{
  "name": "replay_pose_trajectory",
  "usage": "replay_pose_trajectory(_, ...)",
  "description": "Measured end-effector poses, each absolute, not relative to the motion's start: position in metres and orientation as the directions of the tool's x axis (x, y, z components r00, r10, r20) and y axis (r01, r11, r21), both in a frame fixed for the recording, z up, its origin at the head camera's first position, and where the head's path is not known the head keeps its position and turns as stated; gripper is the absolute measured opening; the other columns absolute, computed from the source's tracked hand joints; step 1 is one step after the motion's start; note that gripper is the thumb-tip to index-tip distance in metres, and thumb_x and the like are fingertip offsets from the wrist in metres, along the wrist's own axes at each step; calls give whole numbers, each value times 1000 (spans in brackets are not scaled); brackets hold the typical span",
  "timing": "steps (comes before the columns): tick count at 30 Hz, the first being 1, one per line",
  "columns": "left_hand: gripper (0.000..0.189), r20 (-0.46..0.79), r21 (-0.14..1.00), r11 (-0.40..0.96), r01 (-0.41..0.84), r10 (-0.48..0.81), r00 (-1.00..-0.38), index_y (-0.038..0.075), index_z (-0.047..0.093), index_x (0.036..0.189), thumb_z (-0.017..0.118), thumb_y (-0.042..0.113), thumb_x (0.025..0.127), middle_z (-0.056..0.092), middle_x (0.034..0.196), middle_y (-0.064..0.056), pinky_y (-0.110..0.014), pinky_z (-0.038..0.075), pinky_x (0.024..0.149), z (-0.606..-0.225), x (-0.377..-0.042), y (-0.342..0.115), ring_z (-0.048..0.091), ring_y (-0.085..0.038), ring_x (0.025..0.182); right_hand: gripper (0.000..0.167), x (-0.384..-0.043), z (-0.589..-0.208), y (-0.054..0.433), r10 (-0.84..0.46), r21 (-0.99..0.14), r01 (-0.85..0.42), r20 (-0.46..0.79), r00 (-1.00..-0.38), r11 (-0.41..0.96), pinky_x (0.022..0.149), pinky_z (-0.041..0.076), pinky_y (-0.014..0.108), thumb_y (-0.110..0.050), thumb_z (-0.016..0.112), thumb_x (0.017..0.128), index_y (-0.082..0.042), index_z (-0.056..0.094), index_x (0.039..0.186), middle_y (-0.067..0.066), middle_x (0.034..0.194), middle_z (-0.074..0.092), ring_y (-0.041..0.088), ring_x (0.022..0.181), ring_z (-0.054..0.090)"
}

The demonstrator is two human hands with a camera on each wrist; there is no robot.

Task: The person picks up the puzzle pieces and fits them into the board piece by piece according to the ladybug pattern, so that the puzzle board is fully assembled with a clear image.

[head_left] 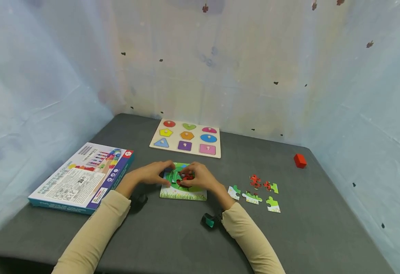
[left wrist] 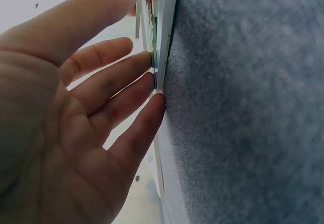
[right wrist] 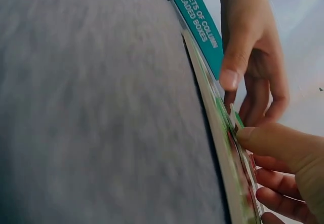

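Fitting a piece appears to be the step in hand: the right hand (head_left: 200,176) pinches a small green cardboard jigsaw piece (head_left: 175,177), tilted over the left half of the square ladybird-picture puzzle board (head_left: 182,196), mid-counter (head_left: 309,232). The left hand (head_left: 150,172), fingers loosely extended, touches the board's left edge. Next likely calls for turning the piece flat and pressing it home; five loose printed puzzle pieces (head_left: 252,197) lie beyond the board's right edge.

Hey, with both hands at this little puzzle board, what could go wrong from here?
The right hand seems to pinch a tilted piece, which might snag instead of lying flat. The left hand, close to the edge of the puzzle board, could nudge it. The right forearm is near loose pieces and might scatter them.
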State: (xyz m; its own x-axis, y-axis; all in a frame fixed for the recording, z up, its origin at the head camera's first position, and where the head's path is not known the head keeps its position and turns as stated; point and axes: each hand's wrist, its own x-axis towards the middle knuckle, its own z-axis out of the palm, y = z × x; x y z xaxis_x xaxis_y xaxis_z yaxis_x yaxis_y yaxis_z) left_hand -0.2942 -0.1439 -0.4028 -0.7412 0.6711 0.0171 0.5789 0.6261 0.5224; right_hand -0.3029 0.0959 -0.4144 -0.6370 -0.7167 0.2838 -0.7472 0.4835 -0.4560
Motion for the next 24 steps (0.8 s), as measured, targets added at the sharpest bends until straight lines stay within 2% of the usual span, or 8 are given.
replay_pose_trajectory(5,50,19,520,625,582,672,-740,7,50,124,70,29,84,56,121,-10,-47,41,92,-403,-294,-144,53,-28,111,32,-300,-414,86,-739,-445,-767,284,-611,463,66,43,24,-21,73,81,-4,69,108,9,98,64,20,84,54)
replay_pose_trajectory(19,31,17,508,627,590,678,-735,9,56,109,70,22,85,58,104,-4,-43,44,83,-400,-295,-144,55,-23,96,32,-298,-415,77,-725,-419,-757,274,-632,501,66,44,22,-23,74,81,-6,70,108,9,98,63,20,86,56)
replay_pose_trajectory(24,28,16,496,641,586,668,-744,10,56,106,70,22,84,59,102,-3,-45,43,85,-401,-295,-143,55,-23,97,34,-298,-416,77,-730,-399,-769,284,-622,500,68,44,24,-24,74,81,-6,69,109,10,101,62,20,88,56)
